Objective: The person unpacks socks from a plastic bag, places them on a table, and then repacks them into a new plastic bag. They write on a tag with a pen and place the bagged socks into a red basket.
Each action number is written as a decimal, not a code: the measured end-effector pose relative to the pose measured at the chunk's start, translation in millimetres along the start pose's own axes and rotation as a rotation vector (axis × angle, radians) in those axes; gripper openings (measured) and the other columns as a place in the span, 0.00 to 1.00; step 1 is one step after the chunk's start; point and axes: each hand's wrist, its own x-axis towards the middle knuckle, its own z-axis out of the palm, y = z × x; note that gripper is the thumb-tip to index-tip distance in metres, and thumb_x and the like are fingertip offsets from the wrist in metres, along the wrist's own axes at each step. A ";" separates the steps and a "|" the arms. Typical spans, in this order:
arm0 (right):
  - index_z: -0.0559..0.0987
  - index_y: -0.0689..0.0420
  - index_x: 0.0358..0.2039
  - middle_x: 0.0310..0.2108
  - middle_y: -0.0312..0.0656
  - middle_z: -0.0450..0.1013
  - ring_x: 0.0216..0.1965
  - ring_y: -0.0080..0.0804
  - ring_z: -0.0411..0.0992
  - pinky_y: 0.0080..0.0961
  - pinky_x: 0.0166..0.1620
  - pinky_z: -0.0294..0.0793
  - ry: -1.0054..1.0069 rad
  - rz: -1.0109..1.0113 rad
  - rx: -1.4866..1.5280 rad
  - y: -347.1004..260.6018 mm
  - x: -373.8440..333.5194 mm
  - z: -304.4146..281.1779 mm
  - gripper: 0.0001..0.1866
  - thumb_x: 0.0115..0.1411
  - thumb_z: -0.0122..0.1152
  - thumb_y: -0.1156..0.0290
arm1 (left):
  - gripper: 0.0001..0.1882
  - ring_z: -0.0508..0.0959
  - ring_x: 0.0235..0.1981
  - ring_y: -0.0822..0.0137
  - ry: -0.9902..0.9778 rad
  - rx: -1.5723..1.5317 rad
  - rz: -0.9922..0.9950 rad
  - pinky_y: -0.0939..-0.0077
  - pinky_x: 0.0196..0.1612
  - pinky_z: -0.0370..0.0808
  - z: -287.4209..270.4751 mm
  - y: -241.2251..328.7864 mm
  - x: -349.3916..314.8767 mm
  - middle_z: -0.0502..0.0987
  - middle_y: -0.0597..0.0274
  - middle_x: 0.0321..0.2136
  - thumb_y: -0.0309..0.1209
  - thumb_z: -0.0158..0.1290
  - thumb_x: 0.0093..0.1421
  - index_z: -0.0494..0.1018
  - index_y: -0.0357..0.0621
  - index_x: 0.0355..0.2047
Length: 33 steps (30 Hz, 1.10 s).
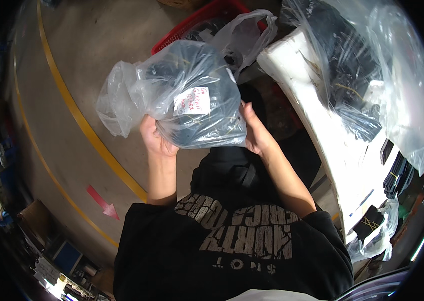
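A clear plastic bag point(207, 133) packed with dark, tied bundles is held up in front of me between both hands. It bears a white label point(200, 100) with red handwriting. My left hand point(156, 138) grips the bag at its lower left, by the gathered neck, with the fingers curled into the plastic. The loose mouth point(116, 100) of the bag flares out to the left. At the bag's right end, my right hand point(255, 128) clasps the side, its thumb pointing up; its other fingers are partly hidden behind the bag.
To the right stands a white-topped table point(312, 90) carrying a large clear bag of dark bundles point(347, 55). More dark bundles point(399, 173) lie near its far right edge. Beyond my bag is a red plastic crate point(172, 41) with another clear bag point(247, 35). Yellow lines point(79, 123) mark the floor.
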 end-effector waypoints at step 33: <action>0.73 0.71 0.58 0.49 0.41 0.78 0.50 0.23 0.74 0.23 0.57 0.72 0.301 -0.261 -0.180 -48.1 -22.6 33.6 0.26 0.76 0.56 0.58 | 0.28 0.74 0.63 0.53 0.322 0.464 0.157 0.52 0.65 0.72 29.5 -23.1 -15.7 0.73 0.50 0.63 0.46 0.39 0.79 0.64 0.37 0.67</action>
